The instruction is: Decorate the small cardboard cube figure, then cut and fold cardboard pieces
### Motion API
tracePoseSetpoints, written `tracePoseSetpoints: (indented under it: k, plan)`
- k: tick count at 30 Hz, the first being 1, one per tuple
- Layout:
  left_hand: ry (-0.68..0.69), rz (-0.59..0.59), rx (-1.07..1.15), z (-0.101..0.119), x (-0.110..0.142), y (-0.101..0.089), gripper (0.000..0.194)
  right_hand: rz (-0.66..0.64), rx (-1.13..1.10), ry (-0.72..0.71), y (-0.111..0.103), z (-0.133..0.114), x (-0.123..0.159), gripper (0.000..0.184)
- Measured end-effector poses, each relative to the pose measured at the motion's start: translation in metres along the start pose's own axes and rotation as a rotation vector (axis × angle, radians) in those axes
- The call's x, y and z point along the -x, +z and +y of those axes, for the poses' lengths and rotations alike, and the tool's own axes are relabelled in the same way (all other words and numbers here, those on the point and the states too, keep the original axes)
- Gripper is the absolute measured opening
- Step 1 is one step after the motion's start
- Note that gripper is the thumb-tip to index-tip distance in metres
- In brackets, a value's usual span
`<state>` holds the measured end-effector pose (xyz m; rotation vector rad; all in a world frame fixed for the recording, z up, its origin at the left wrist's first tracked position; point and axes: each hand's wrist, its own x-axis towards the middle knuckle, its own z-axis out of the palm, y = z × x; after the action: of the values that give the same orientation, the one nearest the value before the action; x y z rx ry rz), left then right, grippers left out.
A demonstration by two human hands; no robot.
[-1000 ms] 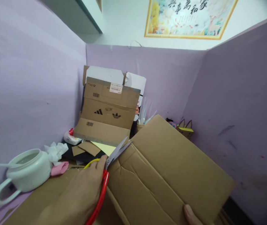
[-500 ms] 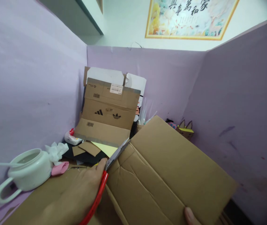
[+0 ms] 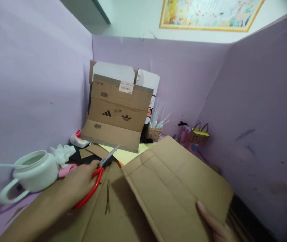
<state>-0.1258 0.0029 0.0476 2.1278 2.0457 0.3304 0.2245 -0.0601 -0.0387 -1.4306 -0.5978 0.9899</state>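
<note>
Red-handled scissors (image 3: 93, 188) are in my left hand (image 3: 81, 183), whose fingers are closed round the handles. The blades point up and to the right, look closed together and stand apart from the cardboard. My right hand (image 3: 216, 223) grips the lower right of a creased brown cardboard piece (image 3: 178, 188), thumb on top and the other fingers hidden beneath. This piece is tilted above a larger cardboard sheet (image 3: 118, 222). A thin dark twisted strand (image 3: 107, 198) lies on that sheet between my hands.
A white pot (image 3: 36, 173) with a stick in it stands at left, beside crumpled tissue (image 3: 62, 154). Behind, an unfolded shoe box (image 3: 118, 112) leans on the purple wall. A basket of straws (image 3: 154, 132) and a cardboard animal figure (image 3: 198, 136) are farther right.
The scissors have come away from the cardboard's edge, moving left and down with my left hand. The cardboard piece has shifted lower, still in my right hand. The view has tipped down slightly.
</note>
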Motion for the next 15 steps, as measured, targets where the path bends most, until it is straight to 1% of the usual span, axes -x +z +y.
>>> tracePoseSetpoints:
  k: [2, 3, 6, 8, 9, 11, 12, 13, 14, 15]
  plan:
    - [-0.067, -0.015, -0.142, -0.017, 0.007, 0.005, 0.028, 0.037, 0.02, -0.07, -0.008, -0.001, 0.002, 0.045]
    - [-0.081, -0.026, -0.177, -0.025, 0.012, 0.007, 0.029, 0.065, 0.035, -0.112, -0.014, 0.0, 0.002, 0.045]
    - [-0.092, -0.06, -0.174, -0.044, 0.022, 0.011, 0.029, 0.154, 0.09, -0.203, -0.03, 0.007, 0.003, 0.047]
    - [-0.097, -0.103, -0.182, -0.047, 0.021, 0.01, 0.026, 0.19, 0.132, -0.239, -0.039, 0.011, 0.004, 0.048]
    - [-0.104, -0.11, -0.203, -0.045, 0.02, 0.01, 0.025, 0.204, 0.153, -0.257, -0.042, 0.012, 0.003, 0.048]
    - [-0.089, -0.074, -0.256, -0.034, 0.015, 0.01, 0.028, 0.212, 0.187, -0.29, -0.045, 0.014, 0.003, 0.045]
    - [-0.034, -0.036, -0.263, -0.026, 0.014, 0.011, 0.031, 0.213, 0.195, -0.308, -0.045, 0.015, 0.003, 0.043]
    - [0.058, -0.008, -0.248, -0.018, 0.013, 0.013, 0.034, 0.21, 0.201, -0.325, -0.043, 0.015, 0.004, 0.04]
    - [0.185, -0.008, -0.202, -0.011, 0.014, 0.015, 0.037, 0.202, 0.19, -0.322, -0.039, 0.015, 0.004, 0.038]
    - [0.324, -0.048, -0.136, -0.006, 0.016, 0.017, 0.04, 0.195, 0.166, -0.299, -0.035, 0.015, 0.005, 0.036]
